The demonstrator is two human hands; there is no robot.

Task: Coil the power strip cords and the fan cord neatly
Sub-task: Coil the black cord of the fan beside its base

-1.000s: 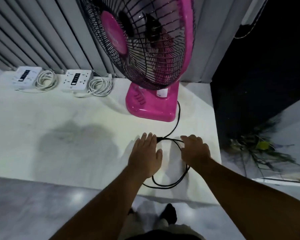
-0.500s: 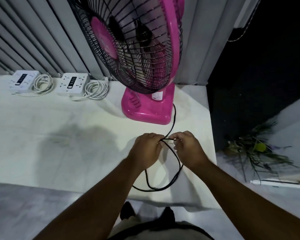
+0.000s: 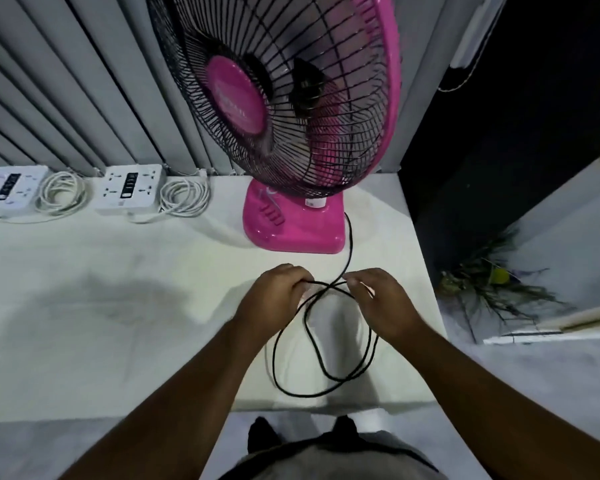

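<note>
1. The pink fan (image 3: 291,116) stands upright at the back right of the white tabletop (image 3: 118,306), with its base close to the right edge.
2. The black fan cord (image 3: 303,395) leaves the right side of the base, runs toward the person and crosses itself between the two hands.
3. Below that crossing the cord forms loose, uneven loops. Their lowest bend is near the front edge of the tabletop. I cannot tell whether the loops rest on the surface or hang just above it.
4. The left hand (image 3: 274,299) is knuckles up with curled fingers, gripping the cord at the upper left of the loops.
5. The right hand (image 3: 385,306) pinches the cord between thumb and fingertips, just right of the crossing. Strands pass under its wrist.
6. The hands are near each other but apart.
7. Two white power strips lie at the back left against the grey ribbed wall (image 3: 84,98): the left strip (image 3: 7,188) and the right strip (image 3: 129,188).
8. Each strip has its white cord wound up just to its right: the left coil (image 3: 61,192) and the right coil (image 3: 184,197).
9. A plant (image 3: 492,289) lies on the floor beyond the right edge.
</note>
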